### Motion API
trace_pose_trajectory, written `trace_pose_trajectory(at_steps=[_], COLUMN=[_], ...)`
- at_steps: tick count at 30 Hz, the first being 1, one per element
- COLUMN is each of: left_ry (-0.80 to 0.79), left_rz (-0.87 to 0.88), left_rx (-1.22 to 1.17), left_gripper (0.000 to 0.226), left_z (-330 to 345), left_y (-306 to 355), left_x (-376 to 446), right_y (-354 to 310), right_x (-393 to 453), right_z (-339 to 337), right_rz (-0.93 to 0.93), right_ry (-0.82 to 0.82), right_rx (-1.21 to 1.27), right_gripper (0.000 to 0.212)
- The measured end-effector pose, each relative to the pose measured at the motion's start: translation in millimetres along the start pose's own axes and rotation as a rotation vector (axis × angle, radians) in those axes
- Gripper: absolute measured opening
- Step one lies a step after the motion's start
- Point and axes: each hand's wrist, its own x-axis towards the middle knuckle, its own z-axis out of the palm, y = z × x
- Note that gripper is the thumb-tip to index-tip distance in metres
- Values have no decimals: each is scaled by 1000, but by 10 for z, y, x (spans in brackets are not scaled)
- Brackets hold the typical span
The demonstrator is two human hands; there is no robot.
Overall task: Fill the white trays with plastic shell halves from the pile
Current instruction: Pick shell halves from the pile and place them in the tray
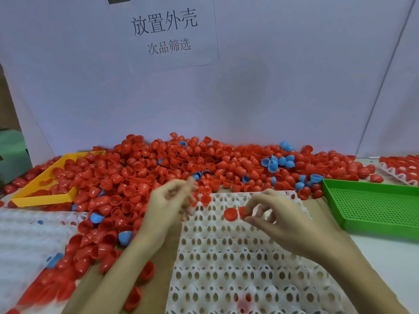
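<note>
A white tray [238,264] with egg-shaped holes lies in front of me. A big pile of red shell halves [158,168], with a few blue ones [277,163] mixed in, spreads behind and left of it. My right hand [278,216] pinches a red shell half [244,211] over the tray's far rows. Another red shell half [230,214] sits in a tray cell just left of it, and one more [205,200] stands at the tray's far edge. My left hand [170,202] hovers blurred over the tray's far left corner, fingers loosely curled; whether it holds anything is unclear.
A yellow tray [43,191] sits at the left, partly buried in shells. A green perforated tray [374,207] lies at the right. A filled white tray [399,168] is at the far right. Another white tray [27,234] lies at the left. A white board with a paper sign stands behind.
</note>
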Motion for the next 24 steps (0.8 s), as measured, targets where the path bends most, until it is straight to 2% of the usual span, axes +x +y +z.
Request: trace_pose_trajectory(at_steps=[2, 4, 6, 10, 15, 24], left_ry=[-170, -241, -179, -91, -83, -54], left_rz=[114, 193, 278, 329, 392, 419], left_rx=[208, 329, 337, 263, 277, 239], left_gripper=[30, 40, 37, 34, 45, 44], left_z=[210, 387, 482, 447, 428, 438], left_y=[20, -6, -32, -25, 2, -17], left_x=[-105, -212, -273, -253, -259, -251], right_y=[-31, -53, -77, -131, -166, -175], right_x=[5, 5, 0, -6, -19, -11], right_z=[7, 17, 22, 20, 21, 61], right_rz=[-41, -76, -107, -118, -139, -163], right_ry=[66, 92, 107, 152, 151, 161], right_rx=[50, 91, 143, 260, 272, 302], right_gripper=[20, 18, 22, 47, 33, 37])
